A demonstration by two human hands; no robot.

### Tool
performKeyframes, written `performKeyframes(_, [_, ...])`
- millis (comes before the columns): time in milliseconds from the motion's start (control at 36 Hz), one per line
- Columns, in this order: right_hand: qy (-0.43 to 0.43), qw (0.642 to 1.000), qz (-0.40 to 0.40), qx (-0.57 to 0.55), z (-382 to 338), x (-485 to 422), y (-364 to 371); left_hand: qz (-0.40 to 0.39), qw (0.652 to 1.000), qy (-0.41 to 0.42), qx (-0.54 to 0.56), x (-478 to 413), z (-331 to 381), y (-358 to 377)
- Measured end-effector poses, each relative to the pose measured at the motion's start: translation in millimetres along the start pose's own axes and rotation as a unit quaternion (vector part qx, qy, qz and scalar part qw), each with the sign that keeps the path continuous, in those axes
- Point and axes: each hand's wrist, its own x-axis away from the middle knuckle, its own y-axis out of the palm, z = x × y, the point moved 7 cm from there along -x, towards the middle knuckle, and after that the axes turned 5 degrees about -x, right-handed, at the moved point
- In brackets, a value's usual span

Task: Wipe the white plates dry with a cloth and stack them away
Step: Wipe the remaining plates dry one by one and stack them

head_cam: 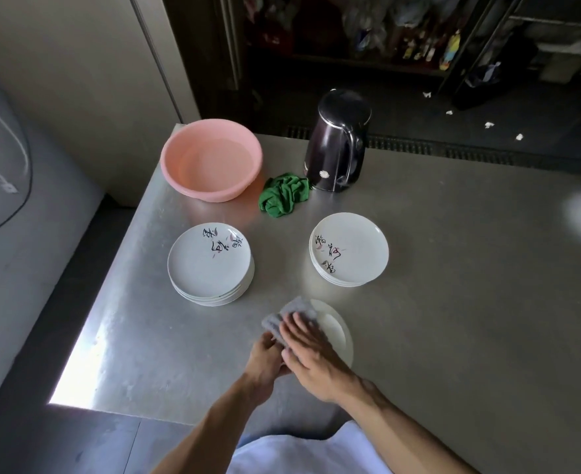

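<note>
A white plate (pixel 337 331) is held tilted above the steel table (pixel 453 302). My left hand (pixel 265 362) grips its near left edge from below. My right hand (pixel 311 354) lies flat on a grey cloth (pixel 290 314), pressing it against the plate's face. Two stacks of white plates with black brush lettering stand further back: one stack (pixel 210 265) to the left, another stack (pixel 348 249) to the right. Much of the held plate is hidden by my hands and the cloth.
A pink basin (pixel 212 159) sits at the table's far left corner, a dark electric kettle (pixel 337 142) at the far edge, and a crumpled green cloth (pixel 284 196) between them. The table's left edge drops off near a grey floor.
</note>
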Motion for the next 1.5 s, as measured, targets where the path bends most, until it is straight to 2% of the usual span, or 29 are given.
performKeyframes(56, [0.025, 0.999, 0.021, -0.004, 15.5, -0.6, -5.6, 0.003, 1.0, 0.003, -0.003, 1.5, 1.7, -2.3])
performKeyframes(111, [0.129, 0.989, 0.066, -0.001, 39.8, -1.9, -13.7, 0.006, 1.0, 0.002, -0.011, 2.5, 0.6, -4.3])
performKeyframes(167, [0.254, 0.964, 0.079, -0.024, 57.2, -2.3, -19.7, 0.003, 1.0, 0.007, -0.023, 4.0, 0.3, -4.5])
performKeyframes(194, [0.28, 0.955, 0.086, -0.043, 57.9, -2.5, -21.6, 0.0, 1.0, 0.012, -0.026, 5.2, -0.1, -4.1])
performKeyframes(222, [0.266, 0.957, 0.104, -0.053, 52.1, -3.4, -25.7, -0.006, 0.999, 0.016, -0.027, 6.4, -0.1, -2.7])
performKeyframes(250, [0.217, 0.968, 0.115, -0.05, 40.5, -5.6, -28.0, -0.013, 0.999, 0.02, -0.028, 7.6, 0.1, -0.6])
performKeyframes(333, [0.014, 0.998, 0.06, -0.009, 3.4, -5.2, -19.2, -0.023, 0.998, 0.034, -0.048, 7.6, 2.1, 5.9])
performKeyframes(361, [-0.024, 0.999, 0.048, 0.003, -1.9, -3.8, -16.9, -0.022, 0.997, 0.039, -0.056, 6.8, 3.1, 7.1])
performKeyframes(417, [-0.026, 0.997, 0.073, -0.001, 4.1, -5.0, -20.6, -0.02, 0.997, 0.049, -0.05, 6.6, 3.6, 8.4])
performKeyframes(472, [0.057, 0.989, 0.139, -0.006, 26.3, -5.9, -28.1, -0.014, 0.998, 0.052, -0.019, 8.9, 2.5, 6.6])
performKeyframes(528, [0.213, 0.96, 0.177, -0.039, 56.3, -2.6, -33.2, -0.01, 0.999, 0.048, 0.014, 10.1, -1.2, 2.3])
performKeyframes(583, [0.278, 0.937, 0.198, -0.069, 69.8, -0.3, -36.4, -0.012, 0.999, 0.04, 0.034, 8.2, -5.1, -3.4])
performKeyframes(667, [0.216, 0.948, 0.199, -0.125, 56.3, -3.1, -34.6, -0.025, 0.999, 0.02, 0.034, 3.6, -2.1, -8.1])
performKeyframes(750, [0.063, 0.984, 0.129, -0.109, 19.1, -7.7, -23.9, -0.039, 0.999, 0.012, -0.009, 3.4, 5.2, -7.2])
performKeyframes(806, [-0.025, 0.991, 0.098, -0.09, -2.2, -7.6, -18.1, -0.035, 0.998, 0.03, -0.037, 4.3, 8.3, -9.0])
performKeyframes(889, [-0.047, 0.99, 0.119, -0.061, -2.6, -3.2, -18.7, -0.044, 0.997, 0.042, -0.038, 4.6, 10.4, -8.9])
performKeyframes(944, [0.024, 0.987, 0.155, -0.017, 16.8, -1.0, -22.5, -0.048, 0.998, 0.036, -0.021, 5.7, 12.0, -9.1])
performKeyframes(972, [0.097, 0.981, 0.169, -0.014, 32.1, -0.2, -25.3, -0.048, 0.998, 0.032, -0.015, 5.4, 11.8, -10.0])
performKeyframes(1028, [0.237, 0.954, 0.176, -0.051, 56.8, 2.6, -30.6, -0.047, 0.999, 0.024, -0.013, 5.4, 11.7, -12.0])
performKeyframes(1056, [0.265, 0.946, 0.177, -0.065, 61.1, 3.7, -31.0, -0.05, 0.998, 0.021, -0.016, 5.3, 11.2, -12.5])
performKeyframes(1111, [0.237, 0.952, 0.181, -0.069, 51.6, 4.2, -30.7, -0.063, 0.998, 0.02, -0.021, 5.5, 11.0, -10.2])
performKeyframes(1167, [0.125, 0.977, 0.161, -0.062, 25.1, 4.3, -26.5, -0.075, 0.997, 0.025, -0.021, 8.0, 13.3, -5.7])
performKeyframes(1222, [0.003, 0.993, 0.107, -0.047, -1.2, 8.7, -16.4, -0.082, 0.996, 0.041, -0.023, 10.5, 16.5, -1.1])
performKeyframes(1278, [-0.05, 0.995, 0.09, -0.017, -6.6, 11.6, -13.9, -0.072, 0.995, 0.059, -0.024, 12.5, 17.6, 0.6])
performKeyframes(1333, [-0.013, 0.992, 0.128, -0.006, 6.3, 10.1, -18.4, -0.047, 0.997, 0.063, -0.001, 13.9, 11.5, -1.7])
performKeyframes(1389, [0.123, 0.975, 0.183, -0.038, 31.7, 7.5, -26.3, -0.025, 0.998, 0.048, 0.033, 15.8, 4.5, -4.7])
performKeyframes(1444, [0.25, 0.942, 0.198, -0.104, 50.9, 5.1, -31.6, -0.013, 0.998, 0.033, 0.046, 17.5, 2.7, -5.6])
performKeyframes(1472, [0.267, 0.935, 0.201, -0.122, 52.8, 4.1, -33.6, -0.014, 0.999, 0.028, 0.042, 17.6, 3.5, -5.7])
performKeyframes(1500, [0.245, 0.941, 0.203, -0.118, 47.2, 2.0, -35.6, -0.016, 0.999, 0.023, 0.035, 17.4, 4.8, -5.3])
